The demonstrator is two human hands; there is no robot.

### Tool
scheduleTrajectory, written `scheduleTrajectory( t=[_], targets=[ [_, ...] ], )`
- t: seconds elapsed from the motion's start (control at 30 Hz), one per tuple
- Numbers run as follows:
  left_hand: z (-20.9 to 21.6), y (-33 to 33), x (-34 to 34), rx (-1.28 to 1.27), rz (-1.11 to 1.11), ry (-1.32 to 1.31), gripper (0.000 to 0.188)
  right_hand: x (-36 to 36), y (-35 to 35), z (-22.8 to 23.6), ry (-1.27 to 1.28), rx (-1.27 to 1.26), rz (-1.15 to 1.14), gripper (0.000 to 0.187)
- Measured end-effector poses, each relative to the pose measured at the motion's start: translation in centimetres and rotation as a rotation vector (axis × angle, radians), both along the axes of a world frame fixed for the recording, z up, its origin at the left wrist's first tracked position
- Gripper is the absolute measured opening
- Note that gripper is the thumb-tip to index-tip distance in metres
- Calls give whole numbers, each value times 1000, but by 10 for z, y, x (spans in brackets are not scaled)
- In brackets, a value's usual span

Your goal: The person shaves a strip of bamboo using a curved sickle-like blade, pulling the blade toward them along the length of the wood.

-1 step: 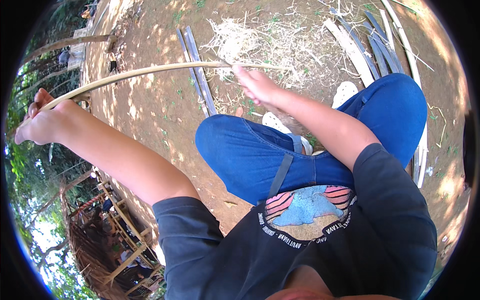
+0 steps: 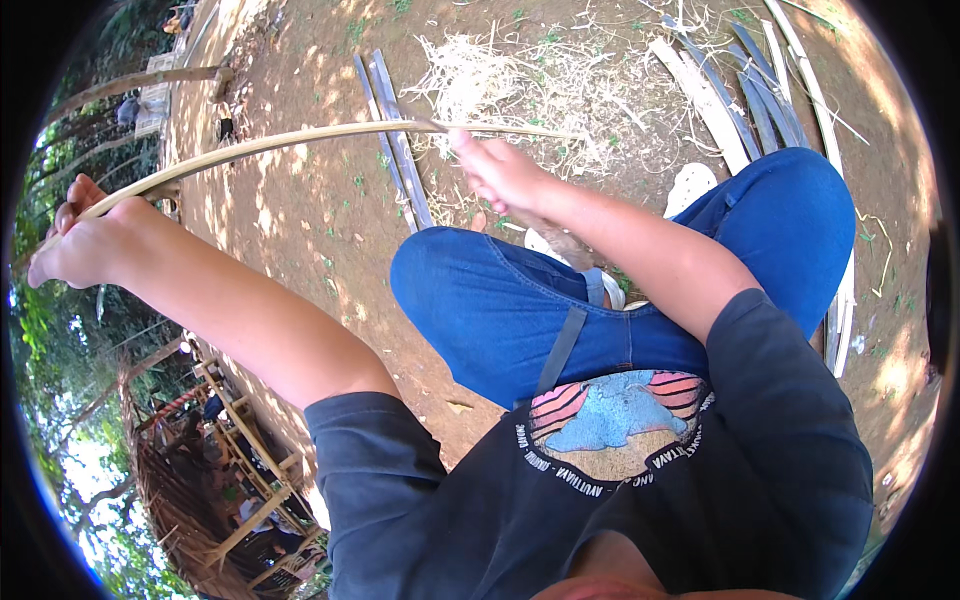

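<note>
A long, pale bamboo strip (image 2: 270,146) arches across the upper left of the view. My left hand (image 2: 95,235) is closed around its left end, with the arm stretched far out. Above my crossed legs, my right hand (image 2: 505,178) is wrapped around a knife. Its blade (image 2: 432,124) lies against the strip, and the long handle (image 2: 560,240) runs back beneath my forearm. The thin far end of the strip (image 2: 540,131) reaches past the right hand, over a heap of curled shavings (image 2: 480,80).
Two dark strips (image 2: 395,140) lie on the dirt ground left of the shavings. Several pale and dark split strips (image 2: 755,90) lie beyond my right knee. My white shoes (image 2: 690,188) are tucked by my legs. A thatched shelter (image 2: 220,480) stands at lower left.
My right hand and the knife have slid slightly left along the bamboo strip. My left hand has kept its hold almost in place.
</note>
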State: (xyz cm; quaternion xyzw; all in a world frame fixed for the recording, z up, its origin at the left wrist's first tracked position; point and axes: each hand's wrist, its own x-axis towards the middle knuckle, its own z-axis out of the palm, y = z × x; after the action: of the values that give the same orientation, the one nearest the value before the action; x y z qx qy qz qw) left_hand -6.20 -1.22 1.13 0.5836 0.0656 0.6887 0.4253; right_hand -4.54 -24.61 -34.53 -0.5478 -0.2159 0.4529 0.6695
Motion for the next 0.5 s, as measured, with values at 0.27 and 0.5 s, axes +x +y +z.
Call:
scheduleTrajectory(
  t=[0.27, 0.5],
  targets=[
    [4, 16, -8, -61, -23, -1, 63, -14, 6, 8, -112, 186, 3, 70],
    [1, 14, -12, -8, -17, 15, 68, -18, 2, 41, -70, 178, 12, 68]
  ],
)
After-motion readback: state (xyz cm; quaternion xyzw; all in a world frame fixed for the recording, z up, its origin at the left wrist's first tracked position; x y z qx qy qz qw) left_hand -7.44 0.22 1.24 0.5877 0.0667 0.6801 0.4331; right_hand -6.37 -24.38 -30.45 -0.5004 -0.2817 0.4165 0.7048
